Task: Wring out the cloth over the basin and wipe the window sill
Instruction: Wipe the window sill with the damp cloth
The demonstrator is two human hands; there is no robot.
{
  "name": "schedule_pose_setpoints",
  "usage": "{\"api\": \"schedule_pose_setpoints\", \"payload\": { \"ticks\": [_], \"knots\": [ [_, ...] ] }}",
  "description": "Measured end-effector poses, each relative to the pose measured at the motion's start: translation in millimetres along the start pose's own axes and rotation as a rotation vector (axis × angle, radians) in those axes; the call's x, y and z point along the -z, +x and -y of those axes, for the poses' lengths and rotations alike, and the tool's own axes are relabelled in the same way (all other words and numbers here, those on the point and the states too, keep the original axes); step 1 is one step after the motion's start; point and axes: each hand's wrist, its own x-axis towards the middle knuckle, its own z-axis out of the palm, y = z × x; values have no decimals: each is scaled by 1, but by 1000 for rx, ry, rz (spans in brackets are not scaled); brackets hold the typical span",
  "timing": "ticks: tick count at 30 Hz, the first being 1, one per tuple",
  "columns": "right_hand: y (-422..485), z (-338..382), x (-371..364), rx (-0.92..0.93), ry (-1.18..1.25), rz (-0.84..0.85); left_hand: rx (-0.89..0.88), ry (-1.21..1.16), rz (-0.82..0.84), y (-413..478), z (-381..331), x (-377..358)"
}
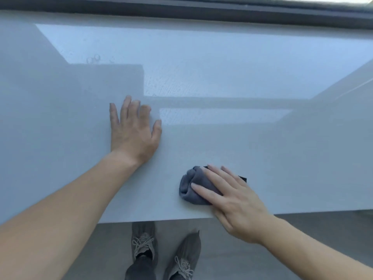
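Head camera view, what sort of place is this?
Likely indoors, at a wide window sill: a dark window frame along its far edge, grey floor below, and the right hand pressing a cloth on it.

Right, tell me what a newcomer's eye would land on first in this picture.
The right hand, fingers straight, presses a bunched dark grey cloth onto the window sill near its front edge, right of centre. The left hand lies flat on the sill, farther in and to the left. Beyond them the glossy pale sill mirrors a bright patch of window light, and grey laced shoes stand on the floor below.
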Motion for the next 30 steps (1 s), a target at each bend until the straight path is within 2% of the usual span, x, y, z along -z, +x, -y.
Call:
{"api": "schedule_pose_setpoints", "payload": {
  "ticks": [2, 5, 7, 9, 12, 14, 15, 19, 20, 21, 24, 26, 27, 30],
  "knots": [
    [23, -37, 8, -54, -14, -19, 10, -18, 62, 7, -5, -5],
    [82, -89, 24, -412, 28, -156, 19, 24, 92, 9, -3, -13],
    [113, -93, 28, -533, 54, -201, 22, 23, 86, 8, -3, -13],
    [120, -74, 22, -413, 25, -196, 28, 16, 85, 9, -4, -12],
    [103, -54, 13, -145, 20, -73, 24, -3, 69, 8, -5, -10],
    [115, -77, 21, -95, 10, -30, 17, -12, 67, 7, -4, -10],
    [129, -93, 27, -144, -4, -51, 16, -8, 71, 8, -4, -11],
    [207, -147, 52, -588, 69, -192, 10, 27, 83, 11, -3, -9],
    [218, -146, 51, -609, 66, -204, 1, 45, 69, 13, -3, -6],
    [222, -139, 48, -548, 52, -203, -6, 56, 48, 17, -3, -2],
    [207, -119, 40, -183, 26, -88, -15, -7, -34, 44, -6, 6],
    [215, -143, 48, -109, 10, -36, -55, -86, -64, 73, -12, 8],
    [231, -161, 54, -154, -1, -68, -79, -114, -66, 89, -15, 7],
    [291, -214, 73, -472, -15, -223, -137, -146, -14, 139, -31, 0]
  ]
}}
